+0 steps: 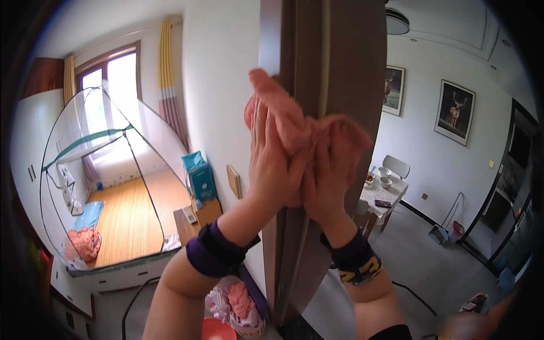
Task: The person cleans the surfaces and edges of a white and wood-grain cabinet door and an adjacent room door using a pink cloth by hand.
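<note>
A pink cloth (pixel 286 116) is bunched up against a dark brown door frame (pixel 351 56), with both my hands on it. My left hand (pixel 271 161) presses the cloth to the frame's left side, its fingers stretched upward along the fabric. Close by on the right, my right hand (pixel 327 184) is closed around another part of the cloth, with some fingertips hidden in its folds. Each wrist wears a dark purple band. One end of the cloth sticks up above my left fingers.
On the left, a mosquito net (pixel 127 164) stands over a bed (pixel 124 215). A basket of pink fabric (pixel 241 300) and a red basin (pixel 218 330) are below my arms. To the right are a table with bowls (pixel 391 195), a chair (pixel 396 166) and a dustpan (pixel 438 234).
</note>
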Tool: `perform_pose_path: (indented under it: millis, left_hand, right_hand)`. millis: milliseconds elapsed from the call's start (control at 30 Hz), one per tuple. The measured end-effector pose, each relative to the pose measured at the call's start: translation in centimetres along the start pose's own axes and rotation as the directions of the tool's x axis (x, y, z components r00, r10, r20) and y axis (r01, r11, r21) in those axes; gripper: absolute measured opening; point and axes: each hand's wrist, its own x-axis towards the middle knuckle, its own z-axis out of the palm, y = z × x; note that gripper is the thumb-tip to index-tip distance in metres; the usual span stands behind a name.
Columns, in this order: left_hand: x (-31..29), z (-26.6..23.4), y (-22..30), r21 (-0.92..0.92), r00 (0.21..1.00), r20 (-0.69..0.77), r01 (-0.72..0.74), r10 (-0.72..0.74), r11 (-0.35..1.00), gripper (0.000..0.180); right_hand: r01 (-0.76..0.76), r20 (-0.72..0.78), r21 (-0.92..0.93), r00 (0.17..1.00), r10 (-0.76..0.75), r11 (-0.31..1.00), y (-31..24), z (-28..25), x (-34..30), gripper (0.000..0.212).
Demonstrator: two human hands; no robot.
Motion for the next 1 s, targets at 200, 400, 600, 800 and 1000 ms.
perform_pose_path:
  millis: [200,400,600,800,1000]
  left_hand:
    - [-10.1,-1.2,-1.8,0.13,0.977,0.156,-0.164,0.144,0.978,0.062]
    - [-4.5,-2.0,-0.9,0.074,0.962,0.194,-0.208,0.19,0.975,0.058]
    - [11.7,-0.9,0.3,0.111,0.921,0.005,-0.388,0.39,0.915,0.075]
    - [19.1,-1.0,3.0,0.045,0.925,-0.058,-0.373,0.375,0.927,0.071]
    - [10.7,-1.9,1.6,0.117,0.949,0.136,-0.302,0.286,0.946,0.069]
  right_hand:
    - [-0.014,0.012,-0.139,1.0,0.016,0.99,0.0,2.0,-11.7,0.064]
    - [-0.007,-0.04,-0.11,0.999,0.003,0.994,-1.3,0.6,-4.9,0.067]
    - [0.186,-0.122,-0.293,0.966,-0.23,0.938,0.4,-0.9,11.1,0.068]
    - [0.205,-0.189,-0.218,0.95,-0.248,0.954,0.8,-1.0,18.2,0.063]
    - [0.18,-0.091,-0.269,0.973,-0.211,0.946,-1.3,-1.7,10.0,0.065]
